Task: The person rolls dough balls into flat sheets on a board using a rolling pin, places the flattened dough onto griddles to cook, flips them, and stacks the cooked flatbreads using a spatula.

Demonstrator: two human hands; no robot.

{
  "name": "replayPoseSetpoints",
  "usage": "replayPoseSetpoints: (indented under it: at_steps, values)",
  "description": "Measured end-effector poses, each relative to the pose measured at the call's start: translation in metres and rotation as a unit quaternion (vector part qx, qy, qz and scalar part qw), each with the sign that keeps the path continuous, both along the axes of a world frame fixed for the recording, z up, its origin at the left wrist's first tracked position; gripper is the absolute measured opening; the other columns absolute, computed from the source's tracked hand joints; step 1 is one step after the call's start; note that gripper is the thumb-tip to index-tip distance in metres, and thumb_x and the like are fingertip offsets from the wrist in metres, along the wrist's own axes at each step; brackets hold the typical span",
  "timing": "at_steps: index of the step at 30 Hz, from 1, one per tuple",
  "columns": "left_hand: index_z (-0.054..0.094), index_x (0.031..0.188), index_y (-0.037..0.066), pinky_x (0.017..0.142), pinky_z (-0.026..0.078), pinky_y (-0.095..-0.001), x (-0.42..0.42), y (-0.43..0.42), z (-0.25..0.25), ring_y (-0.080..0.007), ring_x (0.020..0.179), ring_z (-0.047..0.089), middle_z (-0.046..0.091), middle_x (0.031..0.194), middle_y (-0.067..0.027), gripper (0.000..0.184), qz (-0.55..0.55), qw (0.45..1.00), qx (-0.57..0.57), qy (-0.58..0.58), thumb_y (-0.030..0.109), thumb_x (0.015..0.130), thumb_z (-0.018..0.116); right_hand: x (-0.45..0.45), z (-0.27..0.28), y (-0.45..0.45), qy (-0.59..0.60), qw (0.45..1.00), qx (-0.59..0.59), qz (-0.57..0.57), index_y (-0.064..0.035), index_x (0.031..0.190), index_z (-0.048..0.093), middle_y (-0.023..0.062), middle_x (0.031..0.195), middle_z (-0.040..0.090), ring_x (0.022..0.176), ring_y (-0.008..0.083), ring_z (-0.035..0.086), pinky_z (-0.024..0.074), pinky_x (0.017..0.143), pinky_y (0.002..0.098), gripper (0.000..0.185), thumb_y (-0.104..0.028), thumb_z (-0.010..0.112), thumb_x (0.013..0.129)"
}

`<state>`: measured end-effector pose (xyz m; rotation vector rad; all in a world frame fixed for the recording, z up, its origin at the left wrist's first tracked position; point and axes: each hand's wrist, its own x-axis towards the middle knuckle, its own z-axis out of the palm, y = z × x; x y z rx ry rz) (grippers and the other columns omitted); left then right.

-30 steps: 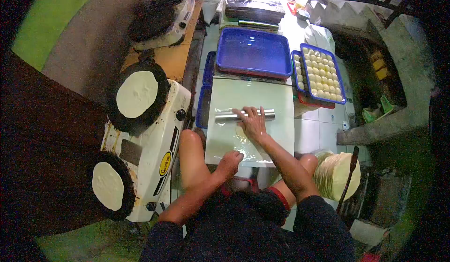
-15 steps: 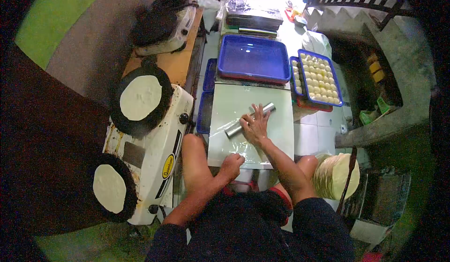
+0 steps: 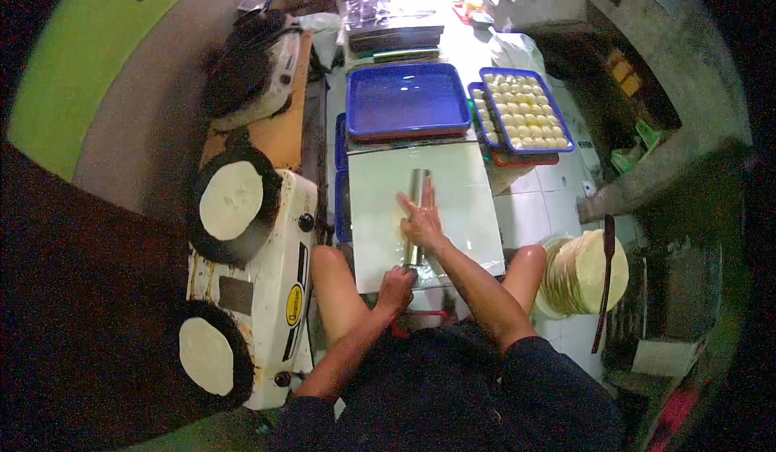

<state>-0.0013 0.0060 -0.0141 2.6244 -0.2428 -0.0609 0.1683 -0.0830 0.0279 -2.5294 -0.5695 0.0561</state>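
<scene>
A shiny metal rolling pin (image 3: 419,184) lies lengthwise on the pale work board (image 3: 376,189), pointing away from me. My right hand (image 3: 423,224) rests on top of it, palm down with fingers stretched out and thumb spread to the left. Beneath that hand a thin, pale patch on the board shows only faintly. At the board's front edge, close to the pin's near end, my left hand (image 3: 395,290) is closed; what its fingers hold, if anything, is hidden.
Flat dough rounds lie on two black griddles (image 3: 270,201) on the white stove (image 3: 283,290) at left. A blue tray (image 3: 352,100) stands beyond the board. Dough balls (image 3: 529,113) fill trays at right. Near my right knee stands a stack of flatbreads (image 3: 594,270) with a dark stick (image 3: 608,266).
The rolling pin has turned from slanting across the board to pointing lengthwise. My right hand turned with it, and my left hand now sits near its end. The view has shifted.
</scene>
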Motion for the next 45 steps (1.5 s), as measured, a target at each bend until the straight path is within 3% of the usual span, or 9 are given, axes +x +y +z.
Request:
replayPoseSetpoints:
  at_steps: [6,13,14,17,18,22,26,37,45]
  values:
    - [0.063,0.096,0.009,0.08,0.048,-0.0457,0.002,0.005,-0.004,-0.0324,0.096,0.06,0.062,0.095,-0.0108,0.031,-0.019,0.999,-0.026,-0.022,0.005,0.066,0.069,0.003,0.023,0.006,-0.086,0.995,-0.035,-0.035,-0.0123,0.127,0.062,0.0152,0.098,0.069,0.096,0.0331,0.066,0.0437,0.102,0.0503,0.036,-0.018,0.049,0.093]
    - [0.063,0.098,0.011,0.082,0.048,-0.0461,0.0,0.004,0.006,-0.0338,0.095,0.061,0.063,0.097,-0.011,0.036,-0.019,0.999,-0.024,-0.006,0.008,0.064,0.073,0.025,0.015,-0.006,-0.165,0.983,0.032,-0.077,-0.0091,0.087,0.076,0.0207,0.135,0.057,0.137,0.0358,0.043,0.0145,0.115,0.0676,0.021,-0.022,0.06,0.081]
    - [0.063,0.096,0.011,0.082,0.048,-0.0452,0.0,0.004,0.006,-0.0328,0.096,0.06,0.063,0.097,-0.0103,0.034,-0.017,1.0,-0.025,-0.003,0.007,0.064,0.072,0.031,0.013,-0.006,-0.112,0.991,0.036,-0.065,-0.0074,0.083,0.077,0.0234,0.157,0.032,0.15,0.0399,0.019,0.0118,0.115,0.0701,0.022,-0.022,0.064,0.075]
    - [0.062,0.094,0.011,0.082,0.048,-0.0444,0.001,0.004,0.005,-0.0316,0.097,0.059,0.062,0.097,-0.0095,0.031,-0.014,1.0,-0.015,0.007,0.005,0.065,0.072,0.033,0.005,-0.005,-0.06,0.988,0.13,-0.064,-0.0045,0.095,0.077,0.0304,0.159,0.021,0.15,0.0446,0.017,0.0184,0.116,0.0654,0.027,-0.018,0.068,0.074]
    - [0.062,0.094,0.011,0.082,0.048,-0.0444,0.0,0.004,0.005,-0.0315,0.097,0.059,0.062,0.097,-0.0095,0.031,-0.013,1.0,-0.011,0.011,0.005,0.065,0.072,0.036,0.002,-0.003,-0.033,0.992,0.109,-0.048,-0.0071,0.13,0.064,0.033,0.16,0.013,0.15,0.0461,0.015,0.0229,0.116,0.0632,0.058,-0.012,0.067,0.071]
    - [0.063,0.095,0.011,0.084,0.047,-0.0448,-0.002,0.005,0.007,-0.0315,0.098,0.059,0.062,0.098,-0.0093,0.033,-0.004,0.999,-0.036,-0.017,0.006,0.064,0.074,0.032,0.005,-0.001,0.072,0.992,0.1,0.005,-0.0195,0.157,0.023,0.0233,0.159,0.027,0.144,0.0378,0.035,0.0268,0.114,0.0624,0.095,-0.003,0.065,0.074]
    - [0.064,0.097,0.011,0.086,0.046,-0.0452,-0.009,0.002,0.001,-0.032,0.098,0.059,0.062,0.1,-0.009,0.038,0.021,0.998,-0.025,-0.057,0.006,0.061,0.075,0.002,0.02,-0.006,-0.044,0.993,-0.106,0.025,-0.0252,0.15,0.039,-0.0012,0.147,0.048,0.133,0.0262,0.048,0.0218,0.115,0.0633,0.074,-0.011,0.067,0.083]
    - [0.064,0.094,0.011,0.082,0.042,-0.0444,-0.006,0.001,0.019,-0.0318,0.094,0.058,0.062,0.095,-0.0081,0.031,0.012,0.999,-0.008,-0.028,0.003,0.065,0.068,-0.019,0.032,-0.033,0.031,0.998,-0.054,0.014,-0.0211,0.115,0.072,0.0216,0.162,0.018,0.151,0.0445,0.005,0.0064,0.116,0.0705,0.031,-0.027,0.058,0.088]
    - [0.062,0.089,0.011,0.08,0.04,-0.044,0.0,-0.007,0.037,-0.031,0.088,0.058,0.062,0.088,-0.0076,0.02,0.018,0.998,-0.047,-0.034,0.002,0.072,0.063,-0.009,0.009,-0.051,-0.034,0.997,-0.065,-0.016,-0.0286,0.151,0.04,0.0205,0.147,0.045,0.122,0.0376,0.056,0.0373,0.107,0.0579,0.066,-0.009,0.053,0.089]
